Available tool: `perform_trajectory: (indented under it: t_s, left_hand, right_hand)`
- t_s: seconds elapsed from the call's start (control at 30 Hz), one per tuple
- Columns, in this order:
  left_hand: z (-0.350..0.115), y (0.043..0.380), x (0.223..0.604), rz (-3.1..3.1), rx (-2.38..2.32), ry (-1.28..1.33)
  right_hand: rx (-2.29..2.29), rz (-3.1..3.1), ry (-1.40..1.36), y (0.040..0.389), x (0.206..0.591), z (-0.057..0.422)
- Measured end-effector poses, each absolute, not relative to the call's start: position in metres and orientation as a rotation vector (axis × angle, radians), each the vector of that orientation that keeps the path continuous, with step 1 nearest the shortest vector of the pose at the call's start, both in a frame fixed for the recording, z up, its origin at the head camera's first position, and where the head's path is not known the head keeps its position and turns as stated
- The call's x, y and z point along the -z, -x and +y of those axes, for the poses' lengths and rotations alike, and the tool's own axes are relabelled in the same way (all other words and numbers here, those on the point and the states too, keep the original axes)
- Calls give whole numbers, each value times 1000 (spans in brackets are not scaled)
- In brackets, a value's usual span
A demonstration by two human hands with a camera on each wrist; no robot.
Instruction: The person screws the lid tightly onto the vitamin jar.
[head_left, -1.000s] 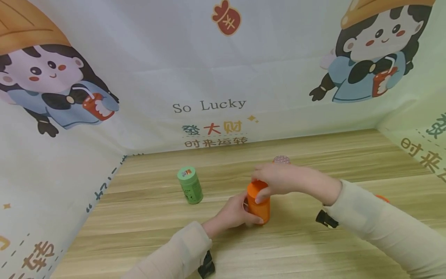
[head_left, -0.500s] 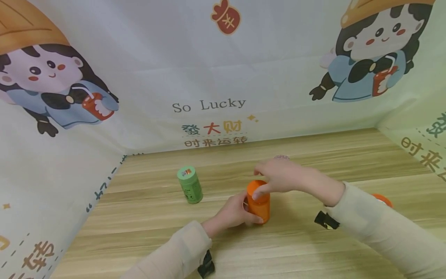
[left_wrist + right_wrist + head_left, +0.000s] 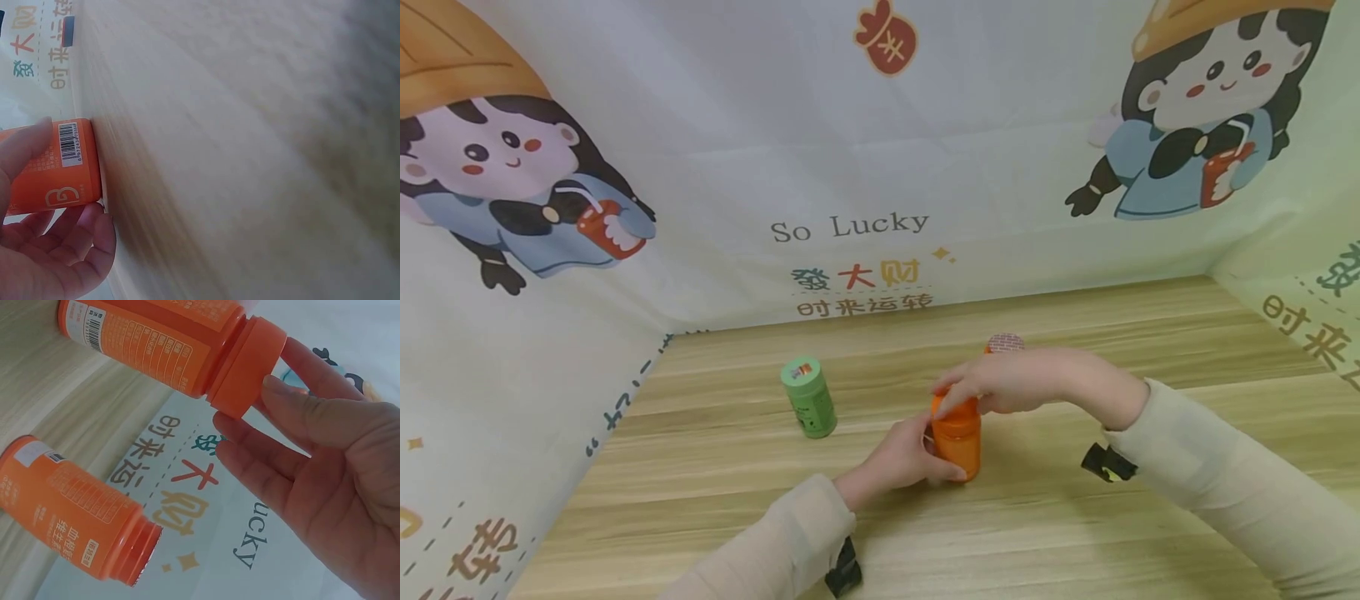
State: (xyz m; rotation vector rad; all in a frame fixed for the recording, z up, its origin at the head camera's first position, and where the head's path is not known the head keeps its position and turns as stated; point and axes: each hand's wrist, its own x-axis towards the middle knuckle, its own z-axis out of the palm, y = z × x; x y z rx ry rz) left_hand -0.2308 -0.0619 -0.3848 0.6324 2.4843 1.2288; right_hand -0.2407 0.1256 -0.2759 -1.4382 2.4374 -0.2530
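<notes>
An orange bottle stands upright on the wooden table in the head view, its orange cap on its neck. Low around its body, my left hand holds it; the left wrist view shows the thumb on one side of the bottle and fingers on the other. My right hand pinches the cap from above with thumb and fingers. A second orange bottle, capless, with a patterned seal over its mouth, stands behind the right hand, which hides most of it in the head view.
A green lidded canister stands left of the hands. Printed white cloth walls the back and both sides of the wooden table. Black straps sit at the wrists.
My right fingers lifted off the cap half a second ago and now grip it again. The right sleeve now covers the orange ring-like thing at right. Left hand and bottle stay put.
</notes>
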Motion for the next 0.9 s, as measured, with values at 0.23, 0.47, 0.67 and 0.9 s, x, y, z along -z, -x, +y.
perform_trajectory:
  t_s: [0.23,0.47,0.67,0.9]
  left_hand:
    - [-62,230,385,2481,-1246,-646]
    - [-62,231,386,2471,-1257,-634]
    - [-63,231,386,2475,-1241,-619]
    - [-63,231,385,2491,-1233,-658]
  right_hand:
    - [185,2519,1407,240,278,122]
    - [226,2649,1242,240,286,118]
    - [242,2746,1103,241,291,115]
    - [407,2628,1194,244,286,123]
